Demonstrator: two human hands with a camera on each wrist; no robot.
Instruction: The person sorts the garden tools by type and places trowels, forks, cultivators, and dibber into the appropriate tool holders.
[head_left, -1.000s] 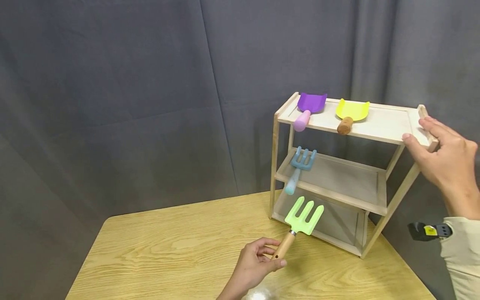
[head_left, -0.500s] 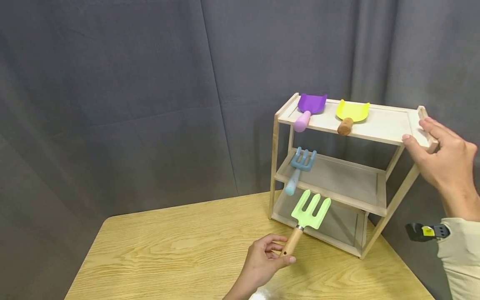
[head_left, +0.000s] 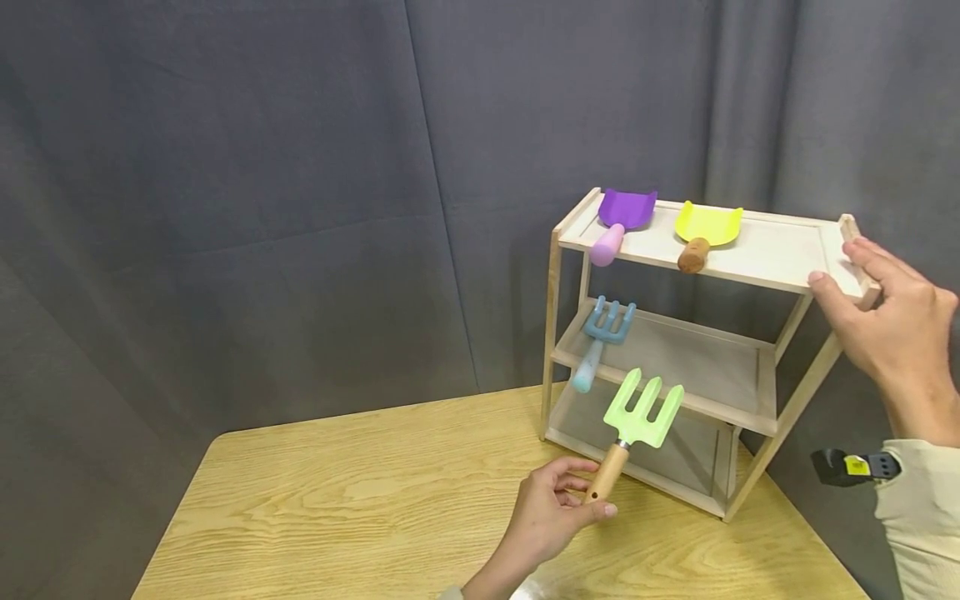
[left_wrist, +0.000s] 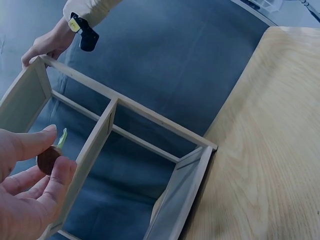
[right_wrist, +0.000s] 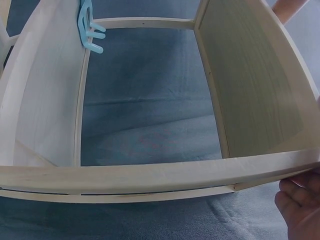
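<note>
My left hand (head_left: pixel 551 512) pinches the wooden handle of a green hand fork (head_left: pixel 641 417) between thumb and fingers. The fork's tines point up and away, in front of the shelf's lower levels and above the table. In the left wrist view the handle's end (left_wrist: pixel 47 160) shows between the fingertips. My right hand (head_left: pixel 900 321) grips the top right corner of a three-tier wooden shelf (head_left: pixel 787 254); its curled fingers (right_wrist: pixel 300 192) show in the right wrist view. A blue hand fork (head_left: pixel 603 333) lies on the middle tier, its handle over the front edge.
On the top tier lie a purple scoop (head_left: pixel 626 210) with a pink handle and a yellow scoop (head_left: pixel 708 225) with a brown handle. The shelf stands at the right of a wooden table (head_left: pixel 337 500). Grey curtains (head_left: pixel 300 208) hang behind.
My left hand has moved right and slightly up with the green hand fork, bringing its tines across the middle tier's front edge in the head view. The right hand stays on the shelf's corner.
</note>
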